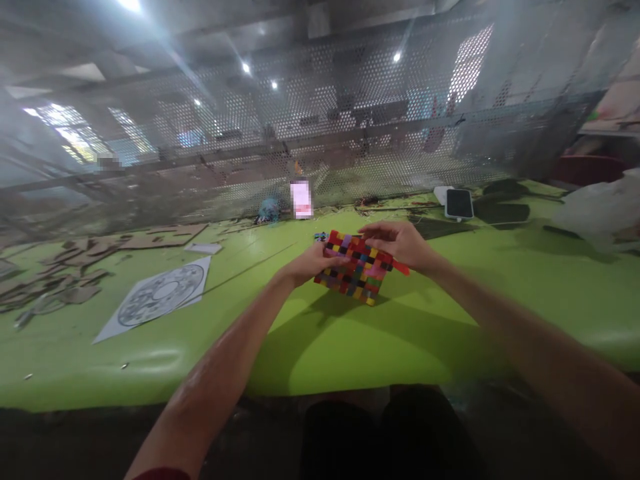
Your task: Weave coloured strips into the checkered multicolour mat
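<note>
A small woven piece (353, 270) in a checkered pattern of red, yellow, black, purple and other colours is tilted up above the green table. My left hand (320, 262) grips its left side, the thumb lying across the front face. At the upper right edge is my right hand (393, 241), its fingers bent against the weave. A loose red strip end (401, 268) sticks out past the right side, just below that hand. Some small teal bits (321, 237) show beside the upper left corner. The back of the piece is hidden.
Cardboard scraps (90, 257) lie at the left on the green table (250, 320), with a printed circular drawing (165, 293) near them. A phone (459, 203) rests at the back right. A clear plastic bag (600, 210) is at far right. Perforated metal mesh (340, 140) stands behind.
</note>
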The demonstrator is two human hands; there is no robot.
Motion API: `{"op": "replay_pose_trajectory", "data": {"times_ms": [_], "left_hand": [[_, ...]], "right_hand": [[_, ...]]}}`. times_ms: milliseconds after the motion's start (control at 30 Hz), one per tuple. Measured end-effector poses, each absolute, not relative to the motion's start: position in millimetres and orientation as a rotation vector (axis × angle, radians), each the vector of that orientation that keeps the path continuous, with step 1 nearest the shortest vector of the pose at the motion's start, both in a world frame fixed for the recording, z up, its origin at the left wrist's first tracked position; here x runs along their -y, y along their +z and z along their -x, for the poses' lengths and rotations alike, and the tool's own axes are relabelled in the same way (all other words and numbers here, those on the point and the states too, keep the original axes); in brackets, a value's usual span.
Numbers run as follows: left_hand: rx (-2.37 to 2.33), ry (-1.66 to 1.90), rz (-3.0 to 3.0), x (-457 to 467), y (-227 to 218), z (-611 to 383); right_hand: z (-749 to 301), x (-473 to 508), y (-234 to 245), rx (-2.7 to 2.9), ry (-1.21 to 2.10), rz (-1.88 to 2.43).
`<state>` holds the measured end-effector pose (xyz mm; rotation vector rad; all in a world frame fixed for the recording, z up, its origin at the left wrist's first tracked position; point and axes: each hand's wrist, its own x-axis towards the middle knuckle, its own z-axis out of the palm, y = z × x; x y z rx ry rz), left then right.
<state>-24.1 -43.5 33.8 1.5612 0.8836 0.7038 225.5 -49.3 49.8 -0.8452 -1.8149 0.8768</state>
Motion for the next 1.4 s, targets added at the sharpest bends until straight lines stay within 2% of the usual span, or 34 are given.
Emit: {"op": "replay_pose_trajectory", "data": {"times_ms": [233,433,533,700,933,1200,1400], "left_hand": [[-0.882,0.851,-1.397,30.6,20.1,24.6],[-0.974,1.025,-1.252,28.7,16.1,17.1],[-1.027,1.066,-1.184,29.7,17.8,13.5],[-1.011,1.074,-1.126,33.0,20.1,10.9],[-0.902,1.063,-1.140,34.5,19.4,12.0],[-0.855,1.046,-1.123,37.5,25.6,13.7],[-0.768,1.063,-1.077,46.3,31.0,18.3]], "right_hand": [[-243.2,34.3,57.4,1.619,0.579,0.900],[-225.9,60.5,66.0,1.550,0.335,0.754],[-218.8,78.7,73.5,1.621,0.314,0.666],[-209.2,80.5,63.5,1.914,0.442,0.795],[-211.4,52.0,38.6,1.873,0.362,0.945],[-223.8,43.0,39.8,1.836,0.592,0.981],[-219.4,50.4,44.0,1.499,1.004,0.877]]}}
